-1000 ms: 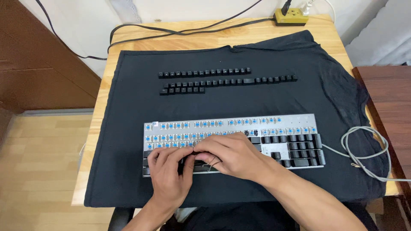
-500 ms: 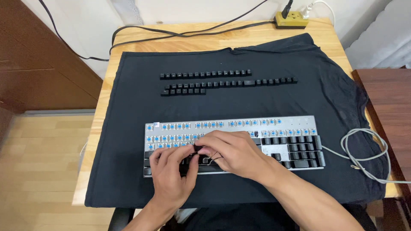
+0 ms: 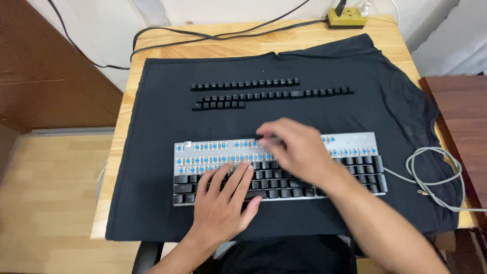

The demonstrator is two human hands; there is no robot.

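Head view, looking straight down on a wooden table [image 3: 152, 56] draped with a black shirt [image 3: 152, 203]. Lower middle of the frame: a keyboard [image 3: 203, 152] lying flat on the cloth, upper rows stripped to bare blue switches, lower rows wearing black caps. Left hand [image 3: 223, 203] at lower centre, palm down, fingers spread and loose, resting on the capped rows at the keyboard's left half, grasping nothing. Right hand [image 3: 297, 149] over the middle of the keyboard, blurred, fingers curled downward above the upper rows near a dark cap; impossible to tell whether anything sits pinched between the fingertips. Right forearm running off to the lower right corner.

Upper middle of the frame: loose keycaps [image 3: 243, 85] laid out in three neat lines on the shirt, well apart from the keyboard, the shortest line at the bottom left of the group. Right side: a grey cable [image 3: 431, 175] leaving the keyboard's right edge and coiling in a loop on the cloth. Top right: a yellow power strip [image 3: 346, 19] at the table's far edge, with a black cord [image 3: 203, 36] trailing leftward along the wood and up the wall. Far right, a dark brown cabinet top [image 3: 464, 111] just beside the table. Lower left, pale wooden floor [image 3: 45, 203].
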